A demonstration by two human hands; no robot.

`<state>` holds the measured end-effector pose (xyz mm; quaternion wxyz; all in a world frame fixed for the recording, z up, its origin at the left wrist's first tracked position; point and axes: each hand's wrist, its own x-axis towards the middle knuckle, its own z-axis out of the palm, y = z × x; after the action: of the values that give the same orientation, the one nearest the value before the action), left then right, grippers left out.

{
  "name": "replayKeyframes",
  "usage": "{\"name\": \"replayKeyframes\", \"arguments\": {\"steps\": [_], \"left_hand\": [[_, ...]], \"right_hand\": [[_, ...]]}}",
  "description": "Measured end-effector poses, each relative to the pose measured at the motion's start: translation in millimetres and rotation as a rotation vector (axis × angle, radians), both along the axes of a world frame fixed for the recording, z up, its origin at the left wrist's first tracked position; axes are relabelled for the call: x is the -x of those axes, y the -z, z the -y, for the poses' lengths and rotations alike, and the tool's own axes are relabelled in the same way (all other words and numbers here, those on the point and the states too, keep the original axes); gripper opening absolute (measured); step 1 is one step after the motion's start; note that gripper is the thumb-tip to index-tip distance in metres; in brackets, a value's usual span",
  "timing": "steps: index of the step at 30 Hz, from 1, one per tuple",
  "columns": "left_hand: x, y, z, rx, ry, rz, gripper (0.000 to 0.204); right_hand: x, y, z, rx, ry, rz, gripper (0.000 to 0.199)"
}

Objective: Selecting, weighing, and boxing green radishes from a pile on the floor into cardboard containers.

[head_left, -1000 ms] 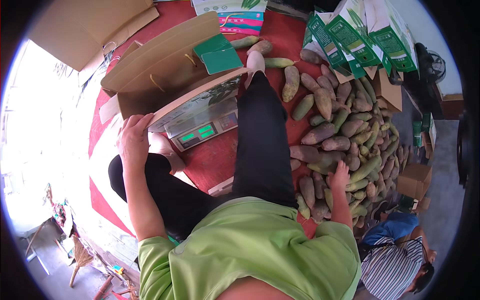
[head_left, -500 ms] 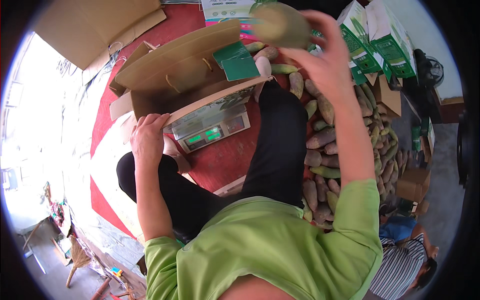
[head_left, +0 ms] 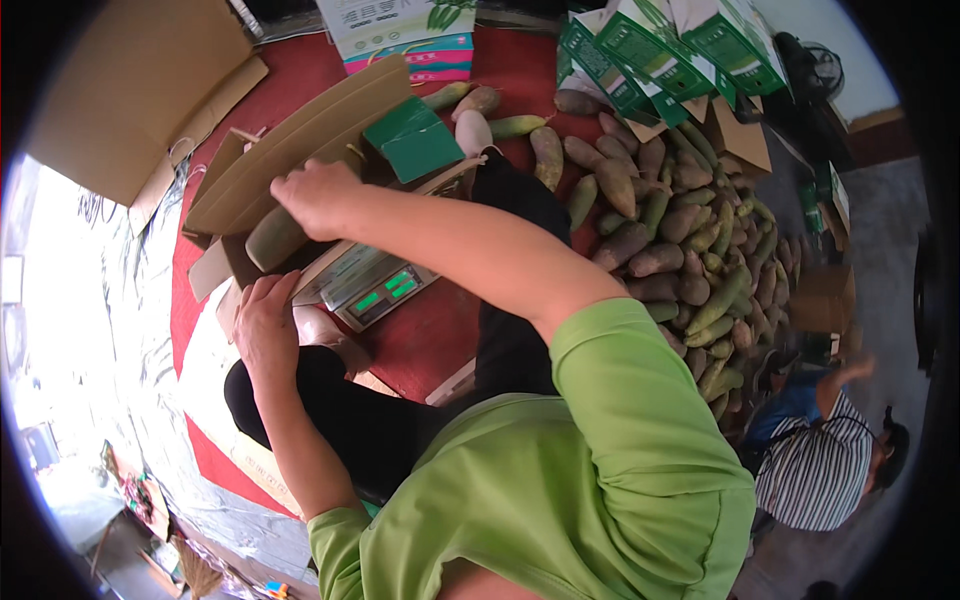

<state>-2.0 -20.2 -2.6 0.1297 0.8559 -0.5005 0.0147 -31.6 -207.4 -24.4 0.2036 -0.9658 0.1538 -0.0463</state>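
An opened cardboard box (head_left: 345, 195) rests on a digital scale (head_left: 385, 292) with a lit green display. My left hand (head_left: 265, 325) is closed on the box's near left edge. Inside the box's left end lies a thick, brownish-green cucumber-like vegetable (head_left: 272, 240). My right hand (head_left: 318, 198) reaches across into the box, its fingers curled at that vegetable's upper end; the fingertips are partly hidden. A green flap (head_left: 412, 140) stands at the box's right end.
Many similar vegetables (head_left: 690, 255) are heaped to the right on the red floor covering (head_left: 300, 75). Green and white cartons (head_left: 665, 60) stand behind them, a large cardboard box (head_left: 140, 90) at far left. Another person in a striped shirt (head_left: 815, 465) is at lower right.
My right hand has swung from the upper right down to the left, bringing the vegetable into the box. My left hand keeps its hold on the box edge.
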Motion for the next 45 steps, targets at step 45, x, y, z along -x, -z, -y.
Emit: {"name": "replayKeyframes", "arguments": {"steps": [45], "left_hand": [[-11.5, 25.1, -8.5, 0.071, 0.120, 0.041, 0.023]], "right_hand": [[474.7, 348.7, -55.6, -1.198, 1.648, -0.224, 0.050]]}}
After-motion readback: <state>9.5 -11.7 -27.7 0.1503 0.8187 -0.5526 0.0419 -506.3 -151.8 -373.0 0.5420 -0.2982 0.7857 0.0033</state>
